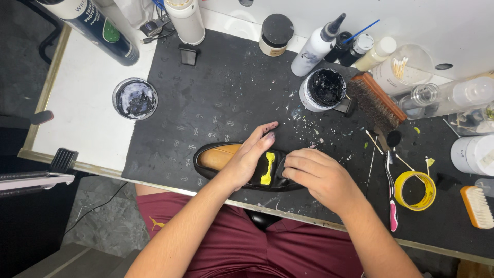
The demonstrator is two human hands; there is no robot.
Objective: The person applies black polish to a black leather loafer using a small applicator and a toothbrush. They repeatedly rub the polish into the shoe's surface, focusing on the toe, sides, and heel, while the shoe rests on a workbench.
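Observation:
A black loafer [221,159] with a tan insole lies on its side on the dark mat [216,98] near the table's front edge. A strip of yellow tape [267,169] covers its strap. My left hand [250,154] rests over the shoe's opening and holds it steady, fingers spread. My right hand [315,174] has its fingers curled against the shoe's toe end, pressing something small and dark that I cannot make out.
An open tub of black polish [323,88] and its lid [135,98] sit on the table. A wooden brush [376,100], a toothbrush [391,193], a yellow tape roll [416,190], cotton swabs and several bottles crowd the right and back.

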